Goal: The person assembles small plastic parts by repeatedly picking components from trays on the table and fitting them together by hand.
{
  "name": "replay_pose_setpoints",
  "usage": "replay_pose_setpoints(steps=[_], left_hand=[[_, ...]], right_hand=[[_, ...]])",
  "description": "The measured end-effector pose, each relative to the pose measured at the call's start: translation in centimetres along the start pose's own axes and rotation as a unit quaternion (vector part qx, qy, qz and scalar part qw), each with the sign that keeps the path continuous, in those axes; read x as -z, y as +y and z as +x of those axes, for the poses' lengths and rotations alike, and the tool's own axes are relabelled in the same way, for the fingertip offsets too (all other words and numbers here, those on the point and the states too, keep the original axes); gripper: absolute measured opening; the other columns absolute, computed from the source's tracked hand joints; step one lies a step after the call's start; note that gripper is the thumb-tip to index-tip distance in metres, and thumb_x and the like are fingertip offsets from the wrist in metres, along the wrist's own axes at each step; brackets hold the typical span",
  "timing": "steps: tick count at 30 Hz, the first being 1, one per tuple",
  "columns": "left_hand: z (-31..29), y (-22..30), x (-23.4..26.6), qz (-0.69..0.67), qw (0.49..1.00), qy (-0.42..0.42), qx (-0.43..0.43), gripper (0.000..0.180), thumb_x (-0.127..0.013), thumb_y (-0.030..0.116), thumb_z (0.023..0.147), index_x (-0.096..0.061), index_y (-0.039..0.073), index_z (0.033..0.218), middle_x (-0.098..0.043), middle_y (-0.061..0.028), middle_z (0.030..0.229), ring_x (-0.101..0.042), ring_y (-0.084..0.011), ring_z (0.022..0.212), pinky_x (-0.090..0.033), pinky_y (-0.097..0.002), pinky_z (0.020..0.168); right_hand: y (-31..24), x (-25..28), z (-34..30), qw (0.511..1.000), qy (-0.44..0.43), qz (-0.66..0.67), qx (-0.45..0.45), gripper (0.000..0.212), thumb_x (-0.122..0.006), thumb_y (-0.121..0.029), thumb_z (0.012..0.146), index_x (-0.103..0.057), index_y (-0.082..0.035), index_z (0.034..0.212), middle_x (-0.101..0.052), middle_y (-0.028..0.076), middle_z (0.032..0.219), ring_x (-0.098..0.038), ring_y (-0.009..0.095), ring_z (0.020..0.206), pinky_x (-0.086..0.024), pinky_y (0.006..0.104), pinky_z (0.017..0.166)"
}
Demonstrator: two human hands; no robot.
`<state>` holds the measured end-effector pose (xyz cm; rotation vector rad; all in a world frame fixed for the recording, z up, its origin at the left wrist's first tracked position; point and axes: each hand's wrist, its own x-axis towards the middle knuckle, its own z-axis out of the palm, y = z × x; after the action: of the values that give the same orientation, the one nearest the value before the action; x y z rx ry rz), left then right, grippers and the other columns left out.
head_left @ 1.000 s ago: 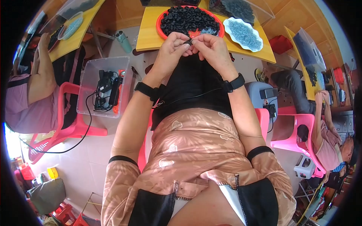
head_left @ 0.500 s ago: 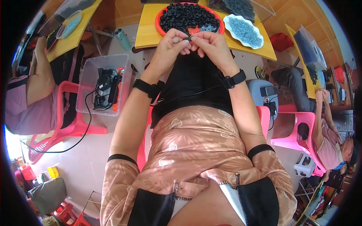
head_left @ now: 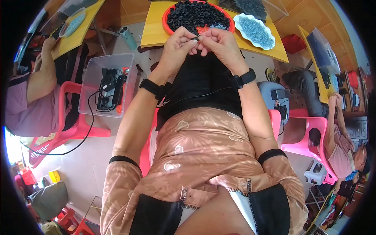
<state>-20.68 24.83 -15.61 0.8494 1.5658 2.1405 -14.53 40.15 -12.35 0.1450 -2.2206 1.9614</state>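
My left hand (head_left: 177,46) and my right hand (head_left: 221,44) meet fingertip to fingertip over my lap, just in front of the yellow table (head_left: 153,28). Between the fingertips sits a tiny dark part (head_left: 197,37), pinched from both sides; its shape is too small to make out. Right beyond the hands stands a round red tray (head_left: 167,15) heaped with small black parts (head_left: 194,13). A white scalloped dish (head_left: 243,18) of blue-grey parts lies to its right. Both wrists carry black bands.
A clear plastic bin (head_left: 92,70) with chargers and cables rests on a pink chair (head_left: 74,125) at my left. A person in a lilac top (head_left: 23,105) sits at the far left. Another person (head_left: 340,137) sits on a pink chair at right, beside a second yellow table (head_left: 313,51).
Both hands have drawn slightly back from the red tray toward my lap, still joined at the fingertips on the small part.
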Motion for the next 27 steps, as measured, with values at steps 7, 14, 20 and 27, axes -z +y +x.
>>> replay_pose_setpoints(steps=[7,14,20,27], left_hand=[[-0.1,0.5,-0.1,-0.006,1.000,-0.003,0.002,0.010,-0.054,0.004,0.086,-0.051,0.002,0.096,-0.061,-0.0064,0.080,-0.056,-0.0093,0.067,-0.044,-0.0206,0.061],[-0.1,0.1,0.5,-0.002,1.000,-0.024,-0.012,0.012,-0.052,0.009,0.089,-0.051,0.004,0.100,-0.061,-0.0033,0.080,-0.054,-0.0066,0.070,-0.044,-0.0184,0.065],[-0.1,0.3,-0.3,0.081,0.996,0.023,-0.039,0.007,-0.051,0.005,0.088,-0.051,0.002,0.094,-0.060,-0.0047,0.077,-0.056,-0.0083,0.067,-0.045,-0.0207,0.061],[-0.2,0.5,-0.9,0.016,0.998,0.043,-0.046,0.008,-0.053,0.003,0.087,-0.051,0.001,0.094,-0.060,-0.0047,0.079,-0.056,-0.0081,0.069,-0.045,-0.0202,0.062]], right_hand=[[-0.2,0.2,-0.4,0.999,0.003,-0.033,0.016,0.013,-0.058,-0.012,0.087,-0.060,0.001,0.088,-0.063,0.004,0.074,-0.057,0.007,0.057,-0.045,0.0169,0.054],[0.2,-0.1,-0.3,1.000,0.008,-0.001,0.007,0.013,-0.058,-0.012,0.087,-0.060,0.001,0.088,-0.063,0.005,0.074,-0.057,0.007,0.057,-0.045,0.0168,0.054],[0.0,-0.3,-0.2,0.998,0.011,0.055,-0.005,0.013,-0.059,-0.012,0.087,-0.060,0.000,0.087,-0.063,0.005,0.073,-0.057,0.007,0.056,-0.045,0.0169,0.054],[0.5,-1.9,-0.9,0.955,0.126,-0.202,0.177,0.015,-0.059,-0.008,0.078,-0.057,0.005,0.085,-0.061,0.015,0.062,-0.063,0.024,0.056,-0.049,0.0305,0.051]])
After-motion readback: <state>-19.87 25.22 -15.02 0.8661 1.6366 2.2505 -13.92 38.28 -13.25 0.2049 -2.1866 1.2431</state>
